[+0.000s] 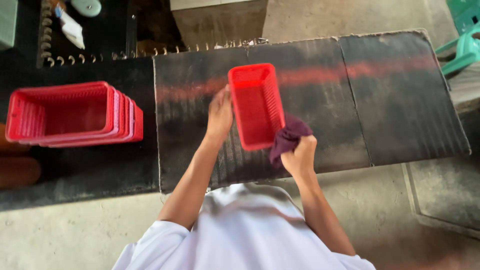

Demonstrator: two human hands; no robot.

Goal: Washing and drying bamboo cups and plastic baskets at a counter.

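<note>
- Head view: the left hand grips the long left edge of a red rectangular plastic mesh basket, fingers closed on the rim, holding it tilted above the middle of a dark, worn bench top.
- The right hand is closed around a bunched dark maroon cloth, which presses against the basket's lower right corner, at about five o'clock from the basket's centre.
- At nine o'clock from the held basket, well apart from it, a nested stack of the same red plastic baskets lies on its side on the dark surface.
- At two o'clock, past the bench's far right corner, part of a green plastic chair shows.
- Judged from the grip and the cloth's contact, the step in hand is wiping the basket's outer corner.
- The next move seems to call for a steady left-hand hold while the cloth slides along the mesh wall, with the basket turned to bring unwiped sides round.
</note>
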